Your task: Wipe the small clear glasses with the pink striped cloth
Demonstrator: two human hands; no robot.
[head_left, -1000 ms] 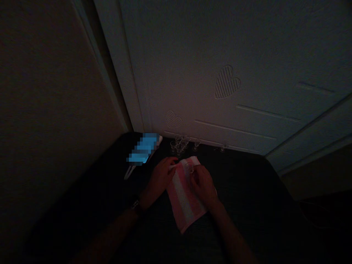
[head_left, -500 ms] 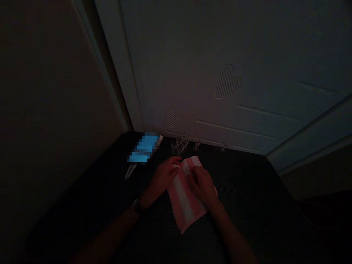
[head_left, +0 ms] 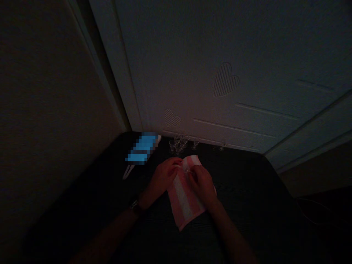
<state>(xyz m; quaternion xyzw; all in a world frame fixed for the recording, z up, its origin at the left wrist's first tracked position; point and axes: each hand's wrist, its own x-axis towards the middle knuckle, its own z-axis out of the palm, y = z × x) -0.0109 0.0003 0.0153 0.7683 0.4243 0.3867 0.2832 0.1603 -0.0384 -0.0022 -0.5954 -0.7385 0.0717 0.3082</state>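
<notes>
Dark table (head_left: pixel 247 183); left hand (head_left: pixel 164 175) now nearer glass (head_left: pixel 187 170), apparently, in right hand (head_left: pixel 202 181).

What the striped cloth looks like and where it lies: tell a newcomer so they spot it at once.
Find the dark table below the grey panel with raised hearts. Nearer than the small clear glasses, look between the left hand and the right hand. The cloth there has broad pink and white stripes, unlike the clear glasses and the blue-lit device.
</notes>
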